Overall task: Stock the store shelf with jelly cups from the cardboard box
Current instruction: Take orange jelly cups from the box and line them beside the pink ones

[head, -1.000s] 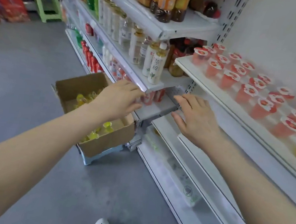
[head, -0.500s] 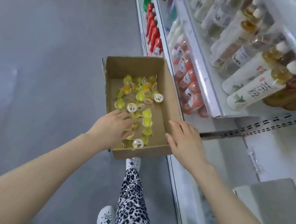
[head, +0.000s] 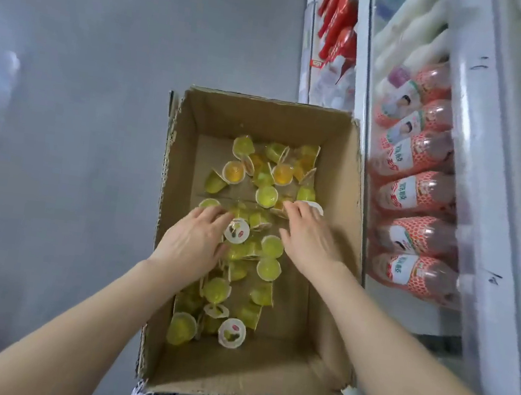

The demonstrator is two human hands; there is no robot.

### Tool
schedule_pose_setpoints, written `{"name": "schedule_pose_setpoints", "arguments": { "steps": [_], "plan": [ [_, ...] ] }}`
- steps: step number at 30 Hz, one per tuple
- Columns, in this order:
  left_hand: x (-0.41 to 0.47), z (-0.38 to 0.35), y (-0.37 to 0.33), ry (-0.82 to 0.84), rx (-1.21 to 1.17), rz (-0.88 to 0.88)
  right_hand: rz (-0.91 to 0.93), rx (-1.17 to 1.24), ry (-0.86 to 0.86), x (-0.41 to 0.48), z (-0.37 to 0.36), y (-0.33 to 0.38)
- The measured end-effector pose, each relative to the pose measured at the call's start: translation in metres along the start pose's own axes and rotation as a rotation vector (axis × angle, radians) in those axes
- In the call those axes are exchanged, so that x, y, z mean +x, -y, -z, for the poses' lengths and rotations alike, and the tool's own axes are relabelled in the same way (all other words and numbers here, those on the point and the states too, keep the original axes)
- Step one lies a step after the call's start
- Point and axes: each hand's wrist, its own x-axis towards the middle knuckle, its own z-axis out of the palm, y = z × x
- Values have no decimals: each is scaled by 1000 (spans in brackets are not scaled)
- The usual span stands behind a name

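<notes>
Resting in cardboard box [head: 349, 182]: left hand [head: 191, 244] curled over jelly cups [head: 268, 268], grip unclear; right hand [head: 310, 240] flat on cups.

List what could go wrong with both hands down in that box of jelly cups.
The jelly cups lie jumbled, many on their sides; a hasty grab by the left hand or right hand could crush one or tear a lid. The cardboard box sits beside the shelf bottles; a nudge might knock it into them.

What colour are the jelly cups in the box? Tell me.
Jelly cups mostly yellow-green, a few orange; head view.
</notes>
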Motion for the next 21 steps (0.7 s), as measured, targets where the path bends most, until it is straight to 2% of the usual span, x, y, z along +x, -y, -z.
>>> {"name": "schedule_pose_setpoints", "arguments": {
  "steps": [7, 15, 17, 21],
  "plan": [
    [75, -36, 27, 64, -50, 70, -42, -4, 98, 71, -39, -10],
    [151, -51, 40, -7, 1, 85, -75, 166, 7, 70, -65, -19],
    [166, -54, 45, -11, 75, 81, -58, 139, -2, 67, -80, -21],
    [183, -57, 51, 106, 165, 178, 2, 13, -19, 62, -98, -24]
  ]
}}
